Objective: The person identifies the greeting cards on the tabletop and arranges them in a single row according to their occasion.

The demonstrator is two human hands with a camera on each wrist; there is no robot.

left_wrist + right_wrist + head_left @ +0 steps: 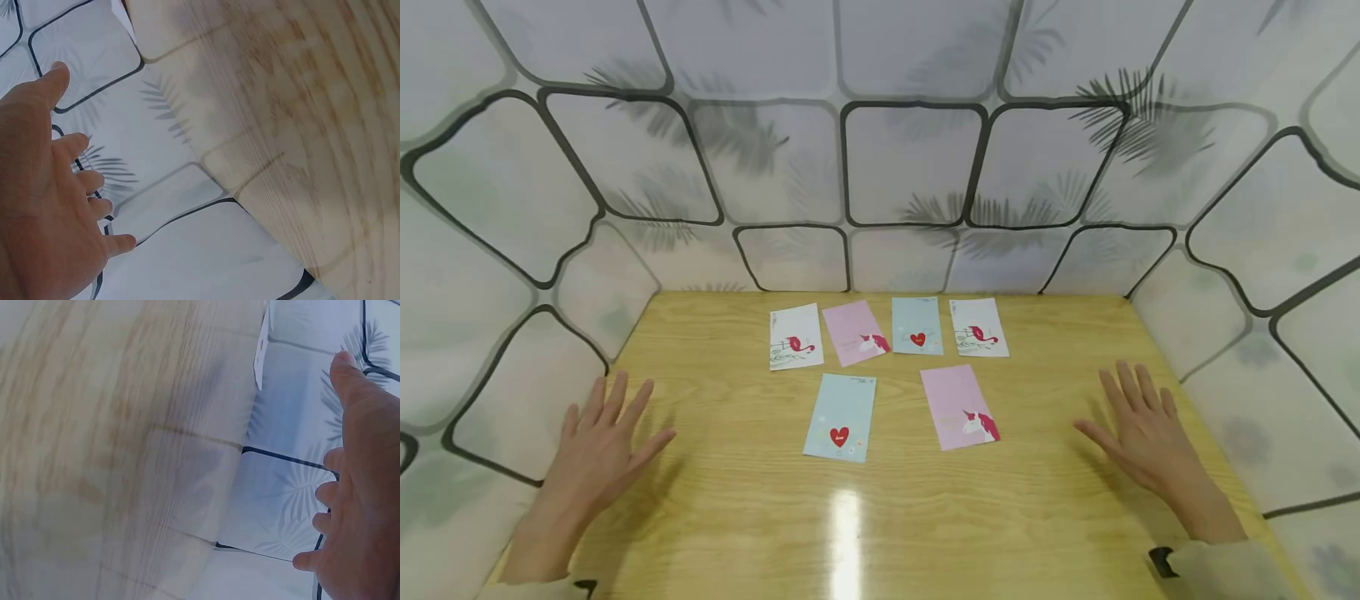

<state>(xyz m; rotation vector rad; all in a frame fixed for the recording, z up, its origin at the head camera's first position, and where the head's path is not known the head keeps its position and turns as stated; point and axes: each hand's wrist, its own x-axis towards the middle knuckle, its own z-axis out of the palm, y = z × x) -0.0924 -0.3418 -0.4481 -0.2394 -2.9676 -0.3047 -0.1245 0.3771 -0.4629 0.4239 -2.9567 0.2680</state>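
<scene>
On the worktop (pixel 737 517) | both hands flat and spread, left hand (pixel 601 450), right hand (pixel 1142 437), holding nothing | six cards (pixel 887 367) lay between them, untouched | step looked like the start; next move needed a reach to the blue heart card (pixel 841 417) or pink unicorn card (pixel 959 407)

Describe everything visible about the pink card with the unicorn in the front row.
The pink rectangular card with a unicorn lies flat and face up on the wooden table, in the nearer row, right of a light blue heart card. It looks like thin paper or card. A white unicorn head with a dark pink mane sits in its lower right corner. It is slightly tilted. Neither hand touches it.
</scene>
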